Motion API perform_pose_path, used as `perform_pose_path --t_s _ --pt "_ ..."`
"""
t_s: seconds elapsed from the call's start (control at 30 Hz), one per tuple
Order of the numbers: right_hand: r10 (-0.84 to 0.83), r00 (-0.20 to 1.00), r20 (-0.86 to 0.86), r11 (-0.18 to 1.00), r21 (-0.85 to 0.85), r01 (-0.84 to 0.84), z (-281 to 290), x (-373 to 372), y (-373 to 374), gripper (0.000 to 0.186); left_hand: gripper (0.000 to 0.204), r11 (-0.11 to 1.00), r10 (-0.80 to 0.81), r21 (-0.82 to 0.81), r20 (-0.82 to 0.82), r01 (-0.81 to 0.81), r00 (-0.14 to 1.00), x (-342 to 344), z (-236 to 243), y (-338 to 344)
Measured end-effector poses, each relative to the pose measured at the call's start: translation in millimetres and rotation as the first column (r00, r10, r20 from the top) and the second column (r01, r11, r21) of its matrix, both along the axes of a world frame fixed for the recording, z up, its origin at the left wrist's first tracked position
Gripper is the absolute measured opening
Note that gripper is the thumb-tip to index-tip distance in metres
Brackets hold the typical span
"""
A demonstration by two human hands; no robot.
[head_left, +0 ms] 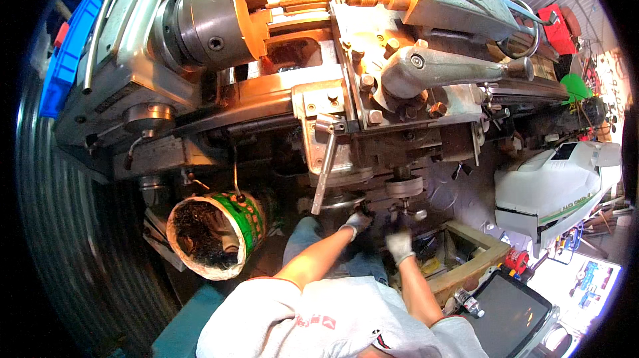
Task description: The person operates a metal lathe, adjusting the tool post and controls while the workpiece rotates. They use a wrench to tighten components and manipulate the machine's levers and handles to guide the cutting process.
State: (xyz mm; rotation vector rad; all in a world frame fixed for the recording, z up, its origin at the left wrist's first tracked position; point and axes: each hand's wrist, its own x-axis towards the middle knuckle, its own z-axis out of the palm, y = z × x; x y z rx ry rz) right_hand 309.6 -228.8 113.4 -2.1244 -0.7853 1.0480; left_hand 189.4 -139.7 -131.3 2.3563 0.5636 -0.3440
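In front of me stands a metal lathe with a big jawed chuck [216,18] at upper left. A slim rod-like piece [305,0] lies between the chuck and the tailstock [459,8]. My left hand [359,221], in a pale glove with dark fingers, is closed at the rim of the carriage handwheel [338,201]. Just below the cross-slide crank handle [417,214] is my right hand [399,245], gloved the same way; shadow hides its fingers. A tool post with a thick clamping lever [459,70] sits on the carriage, and a metal lever [324,171] hangs beside it.
At lower left a bucket [243,225] contains dark shavings. A wooden-framed box [466,278] stands by my right arm, near a small bottle [470,303] and a dark flat panel [509,311]. A white machine housing [559,185] is at right, a blue bin [70,58] at far left.
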Motion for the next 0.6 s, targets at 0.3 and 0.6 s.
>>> perform_pose_path --t_s 0.3,0.6 --pt "0.051 0.926 0.373 0.995 -0.096 -0.016 5.1 23.0 -5.2 0.009 0.056 0.772 0.524 -0.304 -0.194 -0.559 0.829 9.2 -66.6 -15.7" --pt "0.07 0.968 0.239 0.997 -0.043 -0.061 16.5 23.7 7.4 0.01 0.038 -0.037 -0.609 0.781 -0.512 0.624 0.605 -13.7 -97.7 -8.8"
